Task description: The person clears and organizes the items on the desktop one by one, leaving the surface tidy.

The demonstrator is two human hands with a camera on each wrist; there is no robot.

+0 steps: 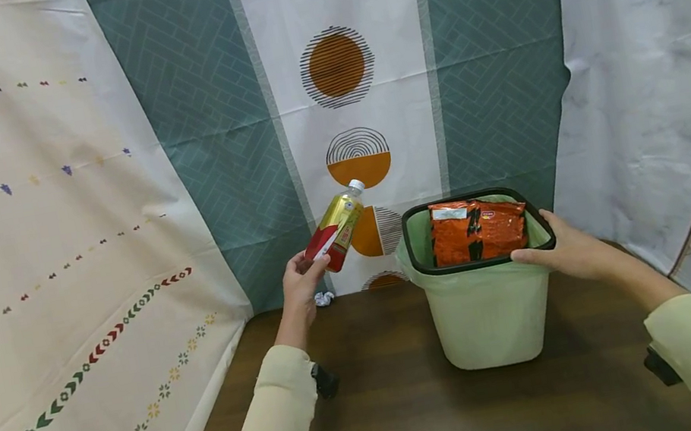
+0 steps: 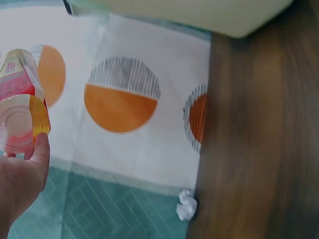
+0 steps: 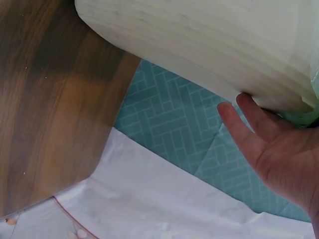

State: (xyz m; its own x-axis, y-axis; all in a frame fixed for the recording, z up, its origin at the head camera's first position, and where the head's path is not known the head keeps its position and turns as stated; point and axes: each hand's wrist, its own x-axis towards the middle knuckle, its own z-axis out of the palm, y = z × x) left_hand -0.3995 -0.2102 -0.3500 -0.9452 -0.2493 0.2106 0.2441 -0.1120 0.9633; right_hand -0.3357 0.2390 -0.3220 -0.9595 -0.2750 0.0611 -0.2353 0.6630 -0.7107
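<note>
My left hand (image 1: 302, 285) grips the lower end of a plastic bottle (image 1: 341, 228) with a white cap and a gold and red label. It is raised above the table, tilted, cap up and to the right. From the left wrist view, the base of the bottle (image 2: 17, 122) faces the camera. To the right is a pale green trash bin (image 1: 492, 320) with a black rim and a green liner (image 1: 425, 274). An orange-red packet (image 1: 476, 231) fills its mouth. My right hand (image 1: 570, 249) holds the bin's right rim, thumb on top, fingers (image 3: 239, 129) along the outer side.
A small crumpled white ball (image 1: 324, 298) lies at the back edge of the dark wooden table (image 1: 384, 393). Patterned cloth (image 1: 196, 118) hangs behind, with pale cloths (image 1: 41, 223) at both sides.
</note>
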